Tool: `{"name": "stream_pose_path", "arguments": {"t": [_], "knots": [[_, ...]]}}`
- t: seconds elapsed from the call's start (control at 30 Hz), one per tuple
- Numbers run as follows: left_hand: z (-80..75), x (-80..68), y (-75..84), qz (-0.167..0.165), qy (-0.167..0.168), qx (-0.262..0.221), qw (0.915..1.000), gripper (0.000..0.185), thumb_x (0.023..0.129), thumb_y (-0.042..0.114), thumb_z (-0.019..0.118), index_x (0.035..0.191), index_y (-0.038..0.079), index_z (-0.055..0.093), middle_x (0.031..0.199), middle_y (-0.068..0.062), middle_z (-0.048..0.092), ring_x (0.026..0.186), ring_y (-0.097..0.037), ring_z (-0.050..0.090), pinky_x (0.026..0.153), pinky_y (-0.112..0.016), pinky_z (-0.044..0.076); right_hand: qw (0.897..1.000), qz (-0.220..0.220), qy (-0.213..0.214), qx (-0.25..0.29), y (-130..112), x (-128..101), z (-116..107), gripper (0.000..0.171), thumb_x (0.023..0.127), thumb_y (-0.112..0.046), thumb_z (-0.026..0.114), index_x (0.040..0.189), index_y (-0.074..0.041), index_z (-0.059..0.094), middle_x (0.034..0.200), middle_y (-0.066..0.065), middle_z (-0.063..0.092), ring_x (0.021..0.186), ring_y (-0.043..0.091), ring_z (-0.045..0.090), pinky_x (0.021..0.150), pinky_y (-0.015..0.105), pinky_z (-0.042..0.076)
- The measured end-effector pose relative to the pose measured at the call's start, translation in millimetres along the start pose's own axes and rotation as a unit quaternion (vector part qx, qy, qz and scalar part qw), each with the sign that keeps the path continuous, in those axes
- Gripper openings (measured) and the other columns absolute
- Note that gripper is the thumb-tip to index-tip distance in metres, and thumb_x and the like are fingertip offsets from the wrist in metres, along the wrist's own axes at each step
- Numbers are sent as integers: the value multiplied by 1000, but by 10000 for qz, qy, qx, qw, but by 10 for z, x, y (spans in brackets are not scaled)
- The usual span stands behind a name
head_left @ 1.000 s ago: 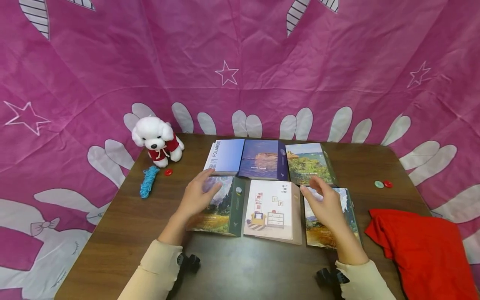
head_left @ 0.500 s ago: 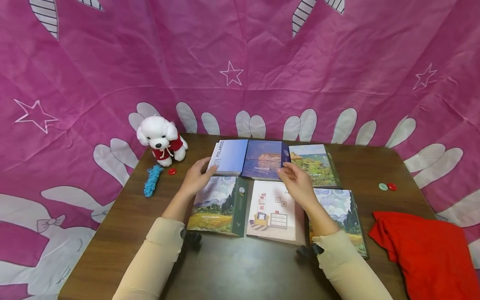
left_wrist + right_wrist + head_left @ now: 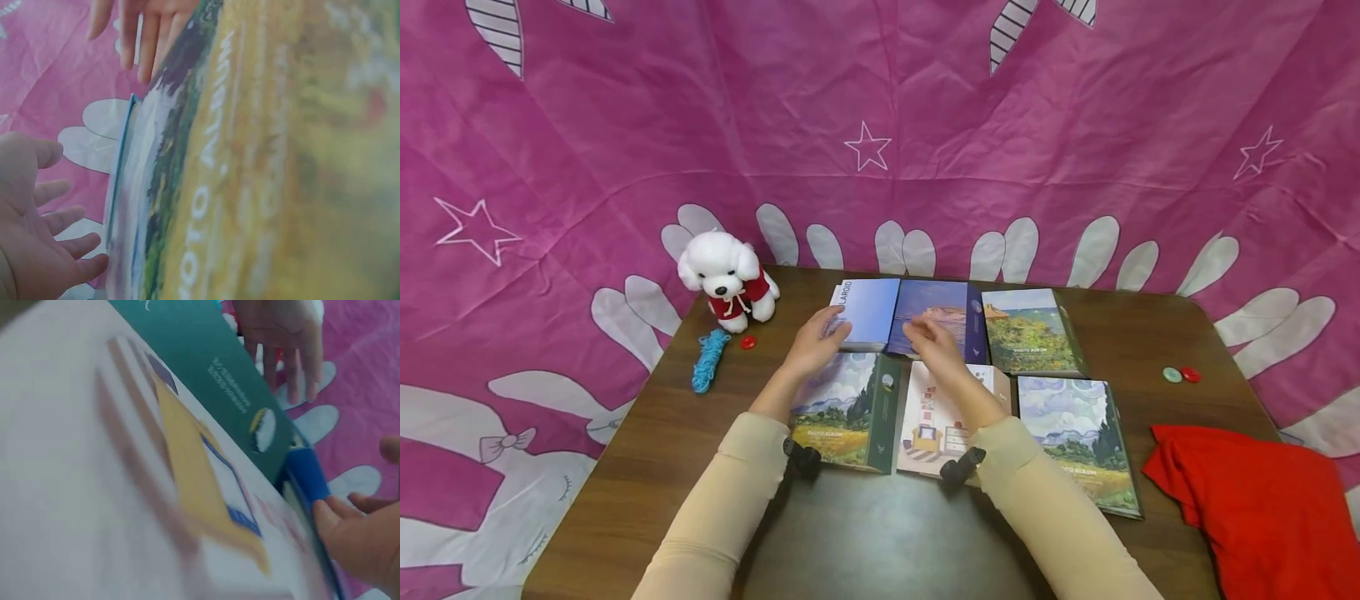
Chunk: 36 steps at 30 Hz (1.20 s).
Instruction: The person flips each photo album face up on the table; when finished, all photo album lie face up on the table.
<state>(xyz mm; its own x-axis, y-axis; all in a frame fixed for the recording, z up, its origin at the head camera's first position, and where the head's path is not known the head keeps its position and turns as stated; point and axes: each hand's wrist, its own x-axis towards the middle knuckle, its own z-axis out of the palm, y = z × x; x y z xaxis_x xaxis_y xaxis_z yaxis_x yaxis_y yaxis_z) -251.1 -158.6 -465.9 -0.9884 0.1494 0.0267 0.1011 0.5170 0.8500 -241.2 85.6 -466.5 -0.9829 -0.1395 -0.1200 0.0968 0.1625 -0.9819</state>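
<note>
Photo albums lie in two rows on the table. My left hand [image 3: 815, 340] is at the left edge of the blue POLAROID album [image 3: 872, 308], fingers relaxed and slightly spread; whether it touches the cover I cannot tell. My right hand [image 3: 938, 350] hovers over the purple seascape album [image 3: 936, 304], fingers loosely bent and holding nothing. Under my right forearm is the white album with a yellow armchair [image 3: 917, 417], partly hidden. Beside it lies a green-spined landscape album [image 3: 842, 408]. In the left wrist view my left hand [image 3: 44, 231] stands apart from the album edges.
A seaside-garden album [image 3: 1030, 333] and another landscape album [image 3: 1078, 433] lie at the right. Red cloth [image 3: 1255, 500] covers the right front corner. A white toy dog [image 3: 726, 279], blue cord [image 3: 708, 360] and red button [image 3: 748, 342] sit left; a green button [image 3: 1172, 375] sits right.
My right hand has moved left from the right-hand albums to above the purple album. My left hand has shifted forward and slightly right. The albums look unmoved.
</note>
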Motion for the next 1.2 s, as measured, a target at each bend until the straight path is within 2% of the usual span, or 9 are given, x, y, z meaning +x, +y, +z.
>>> {"name": "stream_pose_path", "arguments": {"t": [0.23, 0.4, 0.5, 0.6, 0.77, 0.9, 1.0, 1.1, 1.2], "knots": [[55, 36, 19, 74, -113, 33, 9999, 48, 106, 32, 53, 149, 10, 52, 163, -12, 32, 151, -32, 25, 122, -51, 19, 9962, 105, -426, 758, 16, 139, 190, 64, 106, -21, 54, 158, 2, 26, 162, 19, 30, 150, 30, 30, 119, 41, 31], [92, 82, 31, -179, -173, 213, 9995, 49, 105, 34, 53, 149, 12, 52, 164, -11, 31, 151, -32, 26, 122, -50, 19, 9906, 164, -713, 1153, 0, 186, 252, 67, 107, -16, 50, 161, 0, 14, 165, 20, 21, 151, 30, 25, 120, 40, 29], [117, 100, 32, -284, -216, 375, 9987, 51, 105, 37, 53, 150, 13, 51, 164, -11, 32, 151, -33, 25, 122, -50, 19, 9896, 197, -681, 1251, -16, 180, 279, 68, 107, -17, 52, 162, -3, 14, 165, 18, 24, 150, 29, 28, 120, 39, 30], [137, 91, 56, -286, -214, 444, 9984, 52, 104, 38, 54, 149, 12, 52, 163, -11, 32, 151, -32, 25, 123, -49, 19, 9887, 147, -426, 1430, -45, 156, 312, 65, 106, -15, 53, 161, -3, 19, 163, 16, 31, 148, 30, 33, 118, 41, 33], [196, 63, 131, -256, -277, 343, 9987, 55, 102, 40, 57, 150, 14, 51, 164, -9, 31, 152, -31, 25, 123, -48, 19, 9754, 187, 203, 2189, -81, 172, 334, 56, 105, -6, 52, 157, 0, 31, 158, 17, 39, 141, 31, 43, 112, 46, 42], [246, 53, 176, -149, -242, 349, 9990, 57, 102, 43, 57, 151, 16, 51, 164, -8, 32, 151, -29, 27, 123, -47, 20, 9619, 491, 428, 2654, -79, 215, 302, 54, 103, 1, 52, 154, 4, 34, 151, 20, 42, 124, 23, 53, 109, 39, 46], [275, 45, 197, -64, -182, 100, 9998, 58, 102, 43, 57, 152, 16, 48, 164, -7, 32, 151, -29, 28, 122, -46, 21, 9567, 708, 415, 2792, -73, 247, 257, 52, 103, 2, 52, 152, 6, 36, 139, 19, 47, 105, 17, 55, 102, 29, 49], [308, 55, 202, -35, -227, -371, 9990, 62, 103, 46, 54, 156, 18, 41, 165, -6, 29, 151, -29, 28, 122, -45, 23, 9617, 751, 329, 2617, -86, 270, 211, 49, 104, -2, 52, 151, 6, 39, 132, 16, 50, 101, 15, 55, 93, 24, 50], [339, 65, 218, -86, -361, -759, 9964, 68, 103, 55, 49, 160, 22, 34, 165, -7, 30, 149, -30, 30, 121, -48, 26, 9675, 646, 178, 2438, -121, 284, 183, 48, 105, -7, 52, 151, 3, 41, 139, 18, 50, 115, 21, 55, 97, 28, 50]]}}
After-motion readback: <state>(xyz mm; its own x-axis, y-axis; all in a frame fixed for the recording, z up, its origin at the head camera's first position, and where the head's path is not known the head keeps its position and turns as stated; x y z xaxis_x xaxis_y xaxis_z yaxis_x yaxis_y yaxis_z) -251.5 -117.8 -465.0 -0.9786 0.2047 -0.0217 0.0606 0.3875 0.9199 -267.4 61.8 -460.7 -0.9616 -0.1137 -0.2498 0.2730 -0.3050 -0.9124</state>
